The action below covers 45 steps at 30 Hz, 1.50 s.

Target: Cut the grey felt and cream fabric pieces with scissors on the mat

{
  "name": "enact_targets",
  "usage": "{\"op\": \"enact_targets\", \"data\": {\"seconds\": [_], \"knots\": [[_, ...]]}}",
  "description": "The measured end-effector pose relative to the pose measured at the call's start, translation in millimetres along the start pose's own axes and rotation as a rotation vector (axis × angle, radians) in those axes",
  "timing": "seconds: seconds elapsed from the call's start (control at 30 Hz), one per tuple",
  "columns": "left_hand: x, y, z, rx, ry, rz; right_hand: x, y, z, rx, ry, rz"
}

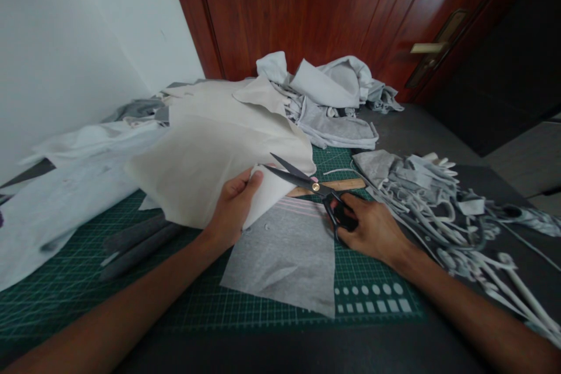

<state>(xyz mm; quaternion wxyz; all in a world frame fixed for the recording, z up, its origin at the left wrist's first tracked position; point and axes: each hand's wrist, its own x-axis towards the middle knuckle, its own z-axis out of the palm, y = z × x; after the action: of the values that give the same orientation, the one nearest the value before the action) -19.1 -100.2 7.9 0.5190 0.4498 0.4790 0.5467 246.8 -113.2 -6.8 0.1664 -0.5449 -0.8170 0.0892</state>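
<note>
My left hand [234,204] pinches the edge of a large cream fabric piece [210,146], thumb on top. The fabric spreads up and away to the left, partly folded over near my fingers. In my right hand [368,225] is a pair of black scissors [315,186], fingers through the handles. Its blades are parted and point left at the cream fabric's edge, just beside my left thumb. Below them a grey fabric piece [284,263] lies flat on the green cutting mat [197,298]. A wooden ruler [350,184] lies partly hidden behind the scissors.
Grey and white fabric scraps [337,99] are heaped at the back against a red-brown door [307,6]. Tangled fabric strips [442,204] cover the right side. White fabric [87,187] lies at the left, near dark rolled fabric [140,245].
</note>
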Motion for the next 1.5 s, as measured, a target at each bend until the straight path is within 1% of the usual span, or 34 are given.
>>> {"op": "enact_targets", "data": {"seconds": [0.1,0.23,0.4,0.5,0.6,0.8,0.87,1.03,1.13,1.3,1.5], "knots": [[1,1,-0.9,0.005,-0.005,-0.002,0,2,-1,-0.059,-0.006,-0.034],[1,2,-2.0,0.013,-0.022,-0.025,-1,5,0,-0.162,0.056,-0.084],[0,1,-2.7,-0.050,-0.078,-0.127,-1,7,0,-0.238,0.062,-0.114],[1,-2,-4.0,-0.081,-0.113,-0.160,-2,5,-2,-0.272,0.063,-0.128],[3,-4,-5.8,-0.097,-0.132,-0.175,-4,1,-3,-0.288,0.045,-0.129],[7,-5,-8.1,-0.123,-0.102,-0.219,-5,-3,-3,-0.275,-0.018,-0.100],[7,-5,-8.6,-0.123,-0.110,-0.227,-5,-5,-5,-0.275,-0.029,-0.087],[8,-3,-9.8,-0.105,-0.183,-0.217,-6,-12,-10,-0.282,-0.076,-0.043],[10,-5,-11.7,-0.065,-0.204,-0.212,-6,-14,-10,-0.273,-0.084,-0.040],[11,-9,-15.0,0.010,-0.214,-0.161,-8,-15,-9,-0.283,-0.068,-0.055],[12,-6,-14.8,0.104,-0.206,-0.102,-10,-20,-7,-0.293,-0.080,-0.047]]}}
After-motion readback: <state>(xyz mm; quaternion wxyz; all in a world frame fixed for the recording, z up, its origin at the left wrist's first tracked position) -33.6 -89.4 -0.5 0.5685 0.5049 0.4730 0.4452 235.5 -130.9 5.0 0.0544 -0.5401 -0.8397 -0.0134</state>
